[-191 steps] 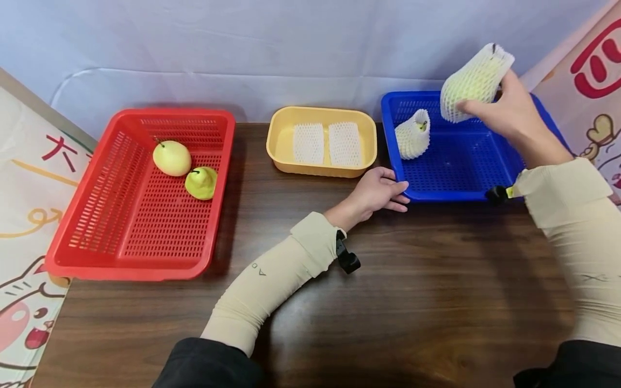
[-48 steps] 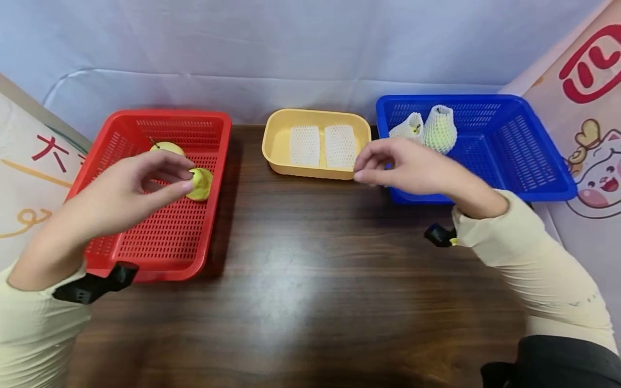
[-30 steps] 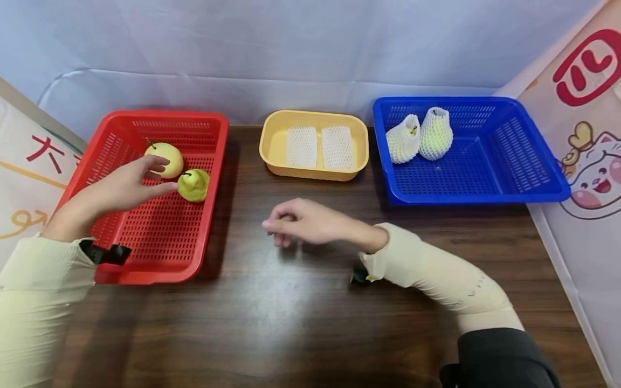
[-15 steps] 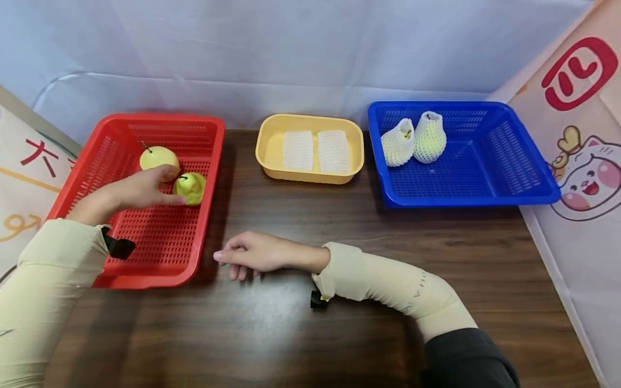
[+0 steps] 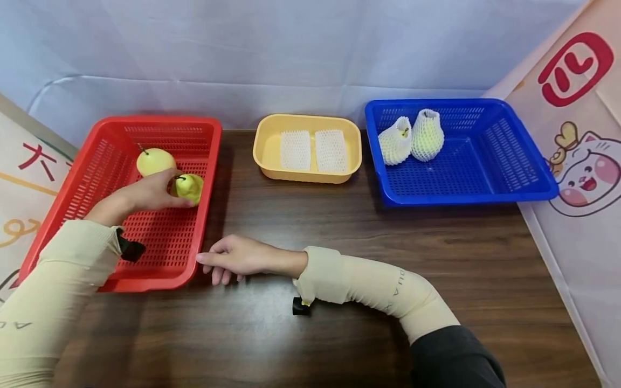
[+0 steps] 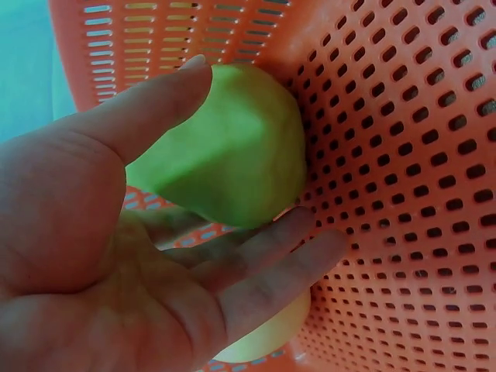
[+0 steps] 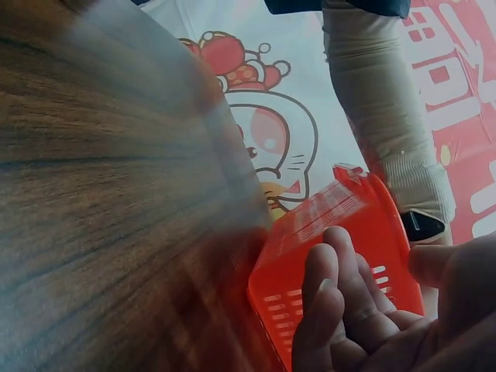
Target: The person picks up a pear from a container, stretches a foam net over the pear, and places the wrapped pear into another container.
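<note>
In the head view my left hand reaches into the red basket, its thumb and fingers on either side of a yellow-green pear. The left wrist view shows the thumb along one side of that pear and fairly straight fingers along the other, the palm apart from it. A paler yellow pear lies just behind, partly covered by the fingers in the left wrist view. My right hand is beside the basket's near right corner, thumb tip right at the rim, other fingers loosely bent and holding nothing.
A yellow tray with two stacks of white foam net sleeves stands at the back middle. To its right, a blue basket holds two pears in foam nets. Printed cloths hang at both sides of the wooden table.
My right hand has left the blue basket, where the second netted pear now stands, and moved left to the red basket's corner. My left hand has gone into the red basket, around the yellow-green pear.
</note>
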